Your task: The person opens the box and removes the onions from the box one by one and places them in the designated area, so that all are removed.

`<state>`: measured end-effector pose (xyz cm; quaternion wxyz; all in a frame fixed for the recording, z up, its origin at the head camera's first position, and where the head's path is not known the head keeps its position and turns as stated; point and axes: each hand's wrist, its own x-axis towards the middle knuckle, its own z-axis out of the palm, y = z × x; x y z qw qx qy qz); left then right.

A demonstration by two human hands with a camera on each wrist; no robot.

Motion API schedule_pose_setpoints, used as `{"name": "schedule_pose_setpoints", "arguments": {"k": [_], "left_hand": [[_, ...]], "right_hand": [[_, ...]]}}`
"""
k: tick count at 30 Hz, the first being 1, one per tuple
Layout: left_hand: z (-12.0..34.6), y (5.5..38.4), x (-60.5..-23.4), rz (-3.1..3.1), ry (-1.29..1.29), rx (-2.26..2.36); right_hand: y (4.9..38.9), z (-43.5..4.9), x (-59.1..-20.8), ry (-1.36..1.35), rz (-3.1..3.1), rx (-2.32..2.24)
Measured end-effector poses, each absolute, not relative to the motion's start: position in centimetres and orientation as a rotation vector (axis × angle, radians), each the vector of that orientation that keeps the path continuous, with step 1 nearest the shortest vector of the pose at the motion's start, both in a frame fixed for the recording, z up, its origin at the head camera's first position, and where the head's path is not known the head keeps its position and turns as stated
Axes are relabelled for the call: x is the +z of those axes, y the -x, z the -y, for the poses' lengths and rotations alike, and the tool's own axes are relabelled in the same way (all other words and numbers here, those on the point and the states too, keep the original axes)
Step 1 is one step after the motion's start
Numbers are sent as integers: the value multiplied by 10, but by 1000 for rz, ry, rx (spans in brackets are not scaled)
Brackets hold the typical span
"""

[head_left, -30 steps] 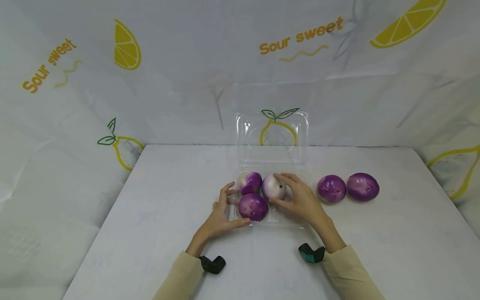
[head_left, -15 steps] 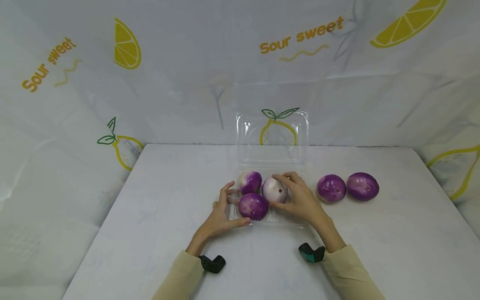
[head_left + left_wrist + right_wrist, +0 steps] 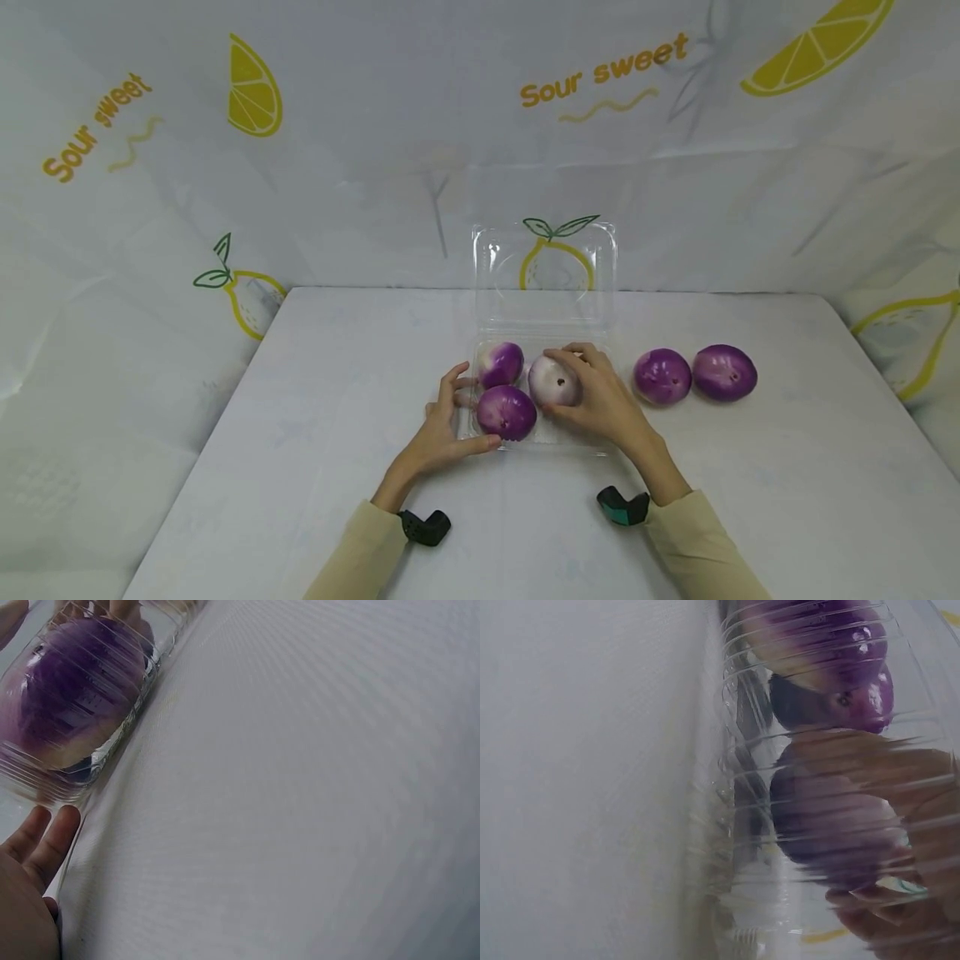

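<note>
My right hand (image 3: 597, 393) grips a pale purple-and-white round fruit (image 3: 552, 382) between thumb and fingers, inside a clear plastic clamshell box (image 3: 573, 442). In the right wrist view this fruit (image 3: 829, 817) shows through the ribbed wall. A mostly purple fruit (image 3: 507, 414) sits at the box's front left, and a purple-and-white one (image 3: 501, 365) lies behind it. My left hand (image 3: 442, 429) holds the box's front left corner, thumb at the front edge and fingers along the left side. Two of its fingertips (image 3: 66, 817) show at the box wall in the left wrist view.
Two more purple fruits, one nearer (image 3: 663, 377) and one farther right (image 3: 725, 373), lie side by side on the white table (image 3: 787, 483). The box's transparent lid (image 3: 543, 275) stands raised at the back, before a lemon-printed cloth (image 3: 375, 167).
My right hand has shifted the pale fruit slightly right, opening a small gap from the fruits on its left. My left hand and the box stay where they were.
</note>
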<state>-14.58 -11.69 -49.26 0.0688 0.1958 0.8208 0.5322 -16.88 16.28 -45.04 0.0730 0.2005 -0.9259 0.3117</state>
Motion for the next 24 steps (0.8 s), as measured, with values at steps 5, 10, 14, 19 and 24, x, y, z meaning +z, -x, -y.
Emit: {"name": "schedule_pose_setpoints", "arguments": {"k": [5, 10, 14, 19, 24], "left_hand": [[117, 145, -492, -2470, -583, 1603], [117, 145, -493, -2465, -579, 1617], [116, 145, -492, -2466, -570, 1616], [115, 144, -489, -2479, -559, 1603], [115, 144, -488, -2491, -558, 1587]], "right_hand": [[168, -163, -449, -591, 2776, 941], [167, -163, -446, -581, 2750, 977], [167, -163, -443, -575, 2716, 1002], [165, -163, -435, -567, 2695, 1008], [160, -164, -425, -553, 2699, 1020]]}}
